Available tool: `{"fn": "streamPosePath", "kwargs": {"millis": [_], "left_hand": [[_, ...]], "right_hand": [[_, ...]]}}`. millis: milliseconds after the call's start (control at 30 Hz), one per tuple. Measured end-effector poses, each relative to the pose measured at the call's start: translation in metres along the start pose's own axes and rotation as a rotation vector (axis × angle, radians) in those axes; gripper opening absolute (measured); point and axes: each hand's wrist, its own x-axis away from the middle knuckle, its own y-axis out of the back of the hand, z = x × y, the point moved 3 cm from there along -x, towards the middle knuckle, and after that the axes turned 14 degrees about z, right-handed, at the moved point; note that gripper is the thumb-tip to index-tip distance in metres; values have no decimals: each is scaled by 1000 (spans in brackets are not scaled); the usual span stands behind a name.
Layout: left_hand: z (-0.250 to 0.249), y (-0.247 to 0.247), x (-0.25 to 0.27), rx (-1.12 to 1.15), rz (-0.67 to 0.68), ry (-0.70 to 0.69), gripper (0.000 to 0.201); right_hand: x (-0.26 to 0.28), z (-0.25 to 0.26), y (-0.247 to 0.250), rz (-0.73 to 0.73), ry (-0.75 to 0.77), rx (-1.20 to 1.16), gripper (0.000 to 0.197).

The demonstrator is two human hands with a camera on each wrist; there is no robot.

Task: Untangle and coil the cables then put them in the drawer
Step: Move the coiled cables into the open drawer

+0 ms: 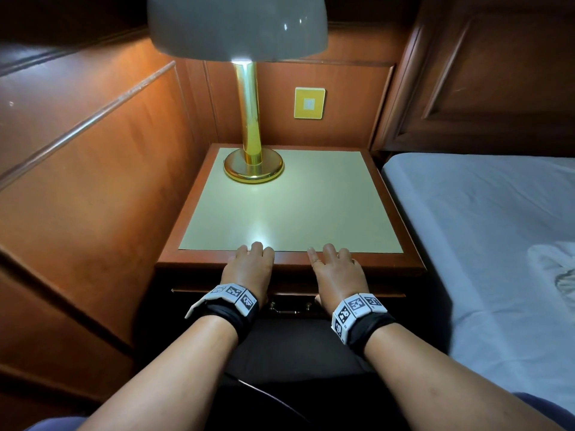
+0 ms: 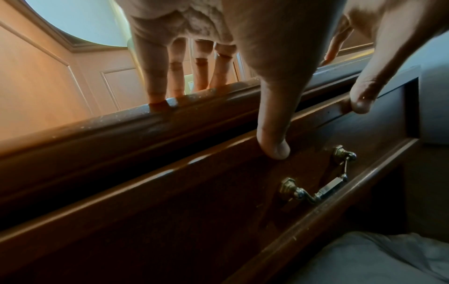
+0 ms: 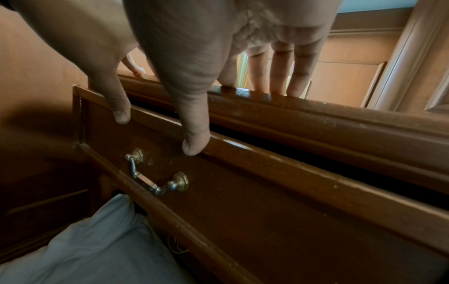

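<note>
Zero cables in sight – both hands, left hand (image 1: pixel 249 269) and right hand (image 1: pixel 334 270), lie flat-fingered on the nightstand's (image 1: pixel 289 200) near edge, thumbs against the barely open drawer (image 3: pixel 243 201). Looks nearly finished – just shut it.

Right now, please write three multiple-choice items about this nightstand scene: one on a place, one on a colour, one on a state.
1. Where does the lamp stand?
A. back left of the nightstand top
B. on the bed
C. inside the drawer

2. What colour is the lamp's stem?
A. black
B. gold
C. red

3. How is the drawer?
A. removed
B. fully shut
C. slightly open

Answers: 1 A, its base sits at the far left corner. 2 B, it shines gold. 3 C, both thumbs touch its front, with a dark gap above.
</note>
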Motion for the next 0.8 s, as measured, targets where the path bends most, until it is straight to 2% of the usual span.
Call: {"fn": "streamPosePath", "kwargs": {"millis": [267, 433, 500, 567, 633, 700, 800], "left_hand": [[-2, 15, -3, -100, 72, -26, 85], [0, 17, -4, -111, 92, -26, 102], [-1, 17, -5, -128, 93, -26, 98], [-1, 16, -7, -138, 80, -11, 101], [1, 11, -12, -118, 73, 14, 119], [4, 7, -17, -69, 107, 4, 138], [7, 5, -22, -24, 162, -12, 143]], "right_hand": [[-6, 1, 7, 15, 27, 45, 86], [-12, 1, 11, -38, 19, 47, 70], [-15, -1, 8, -39, 5, 23, 79], [-18, -5, 2, 6, -5, -29, 99], [-22, -8, -4, 80, 11, -86, 115], [-25, -11, -6, 127, 29, -92, 123], [-28, -13, -6, 147, 32, -90, 126]]}}
